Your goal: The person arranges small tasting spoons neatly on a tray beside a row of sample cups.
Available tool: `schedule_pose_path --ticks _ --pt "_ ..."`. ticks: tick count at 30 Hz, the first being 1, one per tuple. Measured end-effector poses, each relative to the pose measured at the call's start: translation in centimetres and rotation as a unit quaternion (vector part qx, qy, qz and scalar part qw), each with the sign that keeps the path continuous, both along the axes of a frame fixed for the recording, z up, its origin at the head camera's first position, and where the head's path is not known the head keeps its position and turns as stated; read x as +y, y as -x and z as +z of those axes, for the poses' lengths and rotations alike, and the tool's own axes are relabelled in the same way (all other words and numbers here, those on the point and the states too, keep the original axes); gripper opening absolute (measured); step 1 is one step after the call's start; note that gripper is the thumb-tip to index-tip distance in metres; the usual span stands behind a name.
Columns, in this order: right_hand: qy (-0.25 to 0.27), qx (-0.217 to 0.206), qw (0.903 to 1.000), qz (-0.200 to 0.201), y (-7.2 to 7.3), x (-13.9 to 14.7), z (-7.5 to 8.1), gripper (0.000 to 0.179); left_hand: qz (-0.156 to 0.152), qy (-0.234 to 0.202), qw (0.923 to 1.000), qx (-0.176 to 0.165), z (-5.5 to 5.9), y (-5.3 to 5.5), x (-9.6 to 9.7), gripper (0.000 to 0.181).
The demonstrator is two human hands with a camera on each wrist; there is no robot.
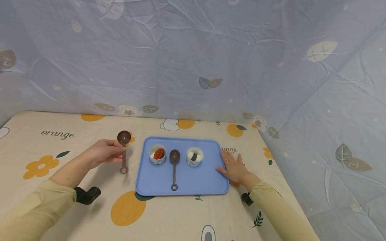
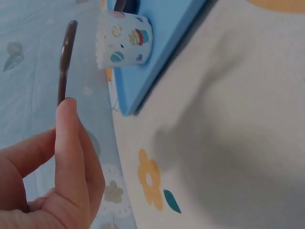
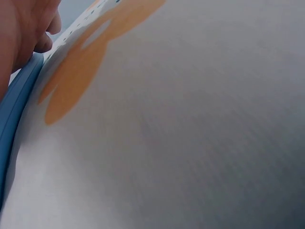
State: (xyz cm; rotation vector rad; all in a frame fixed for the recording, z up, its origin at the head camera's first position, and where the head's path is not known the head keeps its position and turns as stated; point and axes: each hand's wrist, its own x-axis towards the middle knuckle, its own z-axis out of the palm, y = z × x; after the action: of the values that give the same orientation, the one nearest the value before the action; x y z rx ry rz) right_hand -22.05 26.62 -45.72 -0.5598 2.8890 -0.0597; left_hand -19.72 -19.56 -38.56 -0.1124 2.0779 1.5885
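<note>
My left hand pinches a brown spoon by its handle, bowl upward, to the left of the blue tray. In the left wrist view the spoon's handle rises from between thumb and fingers. My right hand rests with straight fingers on the tray's right rim. On the tray a second brown spoon lies between two white patterned paper cups. The left cup holds an orange-red piece with a dark band, the right cup a white piece with a dark band.
A cream cloth printed with oranges, flowers and leaves covers the table. Behind it and along the right side hangs a grey-blue patterned sheet. A black wrist device sits under the left forearm, another by the right wrist.
</note>
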Motion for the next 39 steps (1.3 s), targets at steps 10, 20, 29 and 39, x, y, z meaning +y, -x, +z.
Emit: schedule_pose_path --ticks 10,20,29,39 --pt "-0.011 -0.012 0.9998 -0.009 0.1 -0.1 0.1 0.076 -0.008 -0.010 0.9998 0.012 0.6 0.3 1.6 0.025" --pt "-0.006 -0.009 0.9999 -0.008 0.1 0.0 0.0 0.075 -0.018 -0.013 0.9992 0.034 1.2 0.4 3.6 0.021" --pt "-0.014 -0.013 0.9998 -0.010 0.3 0.1 -0.3 0.076 -0.026 -0.031 0.9989 0.025 1.9 0.6 5.6 0.020" --pt "-0.016 -0.010 0.9998 -0.009 0.4 0.1 -0.3 0.076 -0.043 -0.071 0.9966 0.007 2.4 0.8 8.0 0.011"
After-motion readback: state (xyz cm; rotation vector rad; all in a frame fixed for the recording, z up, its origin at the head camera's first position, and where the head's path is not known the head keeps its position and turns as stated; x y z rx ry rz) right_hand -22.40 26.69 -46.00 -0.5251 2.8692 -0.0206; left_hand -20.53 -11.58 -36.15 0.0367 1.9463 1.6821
